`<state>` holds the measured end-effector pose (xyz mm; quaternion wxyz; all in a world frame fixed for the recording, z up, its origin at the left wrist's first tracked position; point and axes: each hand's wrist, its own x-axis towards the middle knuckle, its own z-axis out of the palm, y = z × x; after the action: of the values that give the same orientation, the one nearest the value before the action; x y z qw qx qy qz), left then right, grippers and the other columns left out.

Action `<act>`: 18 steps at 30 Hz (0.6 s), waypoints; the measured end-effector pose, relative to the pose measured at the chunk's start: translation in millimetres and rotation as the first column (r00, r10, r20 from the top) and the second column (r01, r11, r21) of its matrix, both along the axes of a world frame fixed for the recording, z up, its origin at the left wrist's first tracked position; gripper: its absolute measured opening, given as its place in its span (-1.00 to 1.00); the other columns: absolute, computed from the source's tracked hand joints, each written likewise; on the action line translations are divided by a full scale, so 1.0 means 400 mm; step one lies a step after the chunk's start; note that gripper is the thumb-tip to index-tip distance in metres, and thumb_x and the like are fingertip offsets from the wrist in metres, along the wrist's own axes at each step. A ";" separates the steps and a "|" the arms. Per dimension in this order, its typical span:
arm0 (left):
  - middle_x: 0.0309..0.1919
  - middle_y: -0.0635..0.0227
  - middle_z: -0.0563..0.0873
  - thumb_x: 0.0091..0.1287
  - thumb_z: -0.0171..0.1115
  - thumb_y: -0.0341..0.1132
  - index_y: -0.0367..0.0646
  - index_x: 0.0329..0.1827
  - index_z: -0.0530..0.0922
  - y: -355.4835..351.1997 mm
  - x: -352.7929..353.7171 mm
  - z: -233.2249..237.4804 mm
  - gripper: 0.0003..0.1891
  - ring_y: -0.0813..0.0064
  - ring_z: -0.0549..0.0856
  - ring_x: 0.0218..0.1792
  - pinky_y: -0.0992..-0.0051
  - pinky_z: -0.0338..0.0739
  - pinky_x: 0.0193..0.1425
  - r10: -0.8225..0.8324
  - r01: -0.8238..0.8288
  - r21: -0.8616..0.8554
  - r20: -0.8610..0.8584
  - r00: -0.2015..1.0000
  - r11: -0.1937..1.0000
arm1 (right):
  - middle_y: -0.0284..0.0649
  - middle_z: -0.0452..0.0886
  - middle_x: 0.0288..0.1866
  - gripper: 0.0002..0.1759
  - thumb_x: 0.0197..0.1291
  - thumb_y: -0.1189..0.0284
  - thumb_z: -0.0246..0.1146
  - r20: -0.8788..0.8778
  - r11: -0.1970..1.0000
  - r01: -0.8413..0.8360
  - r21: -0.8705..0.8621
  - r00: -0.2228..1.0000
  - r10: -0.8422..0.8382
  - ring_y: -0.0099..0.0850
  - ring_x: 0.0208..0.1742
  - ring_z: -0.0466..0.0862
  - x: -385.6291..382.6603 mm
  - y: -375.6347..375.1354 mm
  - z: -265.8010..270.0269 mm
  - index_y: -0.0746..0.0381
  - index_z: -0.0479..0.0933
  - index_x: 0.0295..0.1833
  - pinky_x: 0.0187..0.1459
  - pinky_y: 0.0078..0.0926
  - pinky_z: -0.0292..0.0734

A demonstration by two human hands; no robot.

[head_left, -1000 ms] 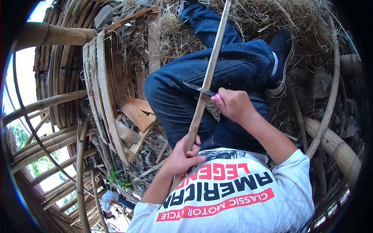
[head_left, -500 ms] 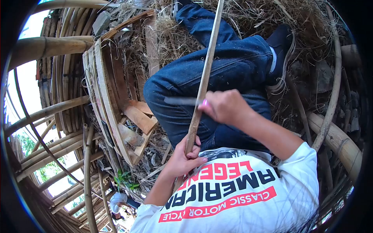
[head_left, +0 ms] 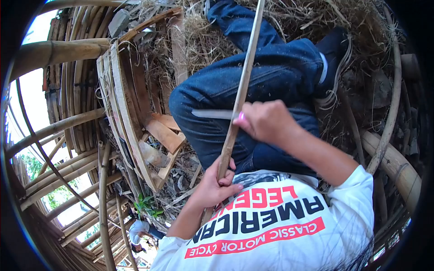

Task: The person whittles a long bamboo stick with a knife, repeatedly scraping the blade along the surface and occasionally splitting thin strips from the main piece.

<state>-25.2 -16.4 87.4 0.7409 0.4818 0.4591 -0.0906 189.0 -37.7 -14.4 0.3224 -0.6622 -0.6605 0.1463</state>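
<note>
A long, narrow bamboo strip (head_left: pixel 246 77) slants from the top of the view down to my waist, crossing over my jeans. My left hand (head_left: pixel 216 183) is wrapped round its lower part, close to my shirt. In my closed right hand (head_left: pixel 266 121) is a knife; its handle is mostly hidden, with a bit of pink showing at the thumb. The knife's blade (head_left: pixel 210 114) points left and lies across the strip, touching it at about mid-length.
Wooden boards and offcuts (head_left: pixel 165 135) lie to the left of my knee. Bamboo poles (head_left: pixel 58 56) form a frame on the left, and a thick pole (head_left: pixel 395 165) lies at the right. Fibrous shavings (head_left: pixel 307 18) cover the ground ahead. Another person (head_left: pixel 138 232) is at the lower left.
My right hand and the knife have shifted only slightly along the strip, and the blade looks sharper now. My left hand keeps its grip. The whole view has moved a little.
</note>
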 end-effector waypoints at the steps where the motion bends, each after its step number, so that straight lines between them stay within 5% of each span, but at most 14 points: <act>1: -0.57 0.67 0.18 0.15 0.38 -0.61 -0.16 0.02 0.28 -0.001 -0.003 -0.001 -0.51 0.85 0.18 -0.54 0.77 0.08 -0.41 0.002 -0.002 -0.010 -0.009 1.000 1.000 | -0.13 0.58 -0.65 -0.56 0.32 0.04 0.18 -0.032 0.998 0.061 0.007 0.998 -0.061 -0.22 -0.63 0.66 0.022 0.015 -0.028 0.17 0.51 -0.43 -0.57 -0.30 0.56; 18: -0.55 0.69 0.18 0.09 0.39 -0.66 -0.15 0.04 0.29 0.012 -0.009 0.006 -0.47 0.87 0.20 -0.53 0.78 0.11 -0.40 0.056 -0.055 -0.066 0.007 0.998 0.996 | -0.16 0.55 -0.64 -0.56 0.33 0.05 0.18 -0.025 0.999 0.032 0.024 0.999 -0.032 -0.18 -0.60 0.64 0.018 0.023 -0.020 0.18 0.47 -0.44 -0.59 -0.29 0.53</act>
<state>-28.7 -11.5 89.9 0.7605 0.4447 0.4660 -0.0828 196.1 -28.5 -22.2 0.3410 -0.6667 -0.6475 0.1412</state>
